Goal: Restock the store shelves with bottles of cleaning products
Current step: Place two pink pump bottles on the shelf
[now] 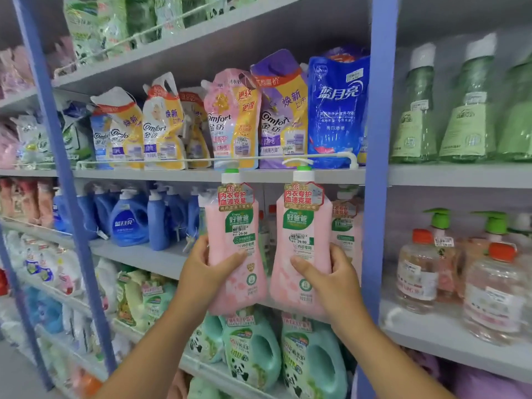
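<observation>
My left hand [205,270] grips a pink pump bottle [234,243] by its waist. My right hand [331,276] grips a second, matching pink pump bottle [302,240]. Both bottles are upright and side by side, held in front of the middle shelf [138,250], their white pump tops level with the shelf edge above. A third bottle of the same kind [345,226] stands on that shelf behind the right one, partly hidden.
Blue detergent bottles [129,220] fill the shelf's left part. Refill pouches [233,119] stand behind a white rail on the shelf above. Green panda bottles [253,347] sit below. Blue uprights [377,168] frame the bay; the right bay holds clear pump bottles [420,269].
</observation>
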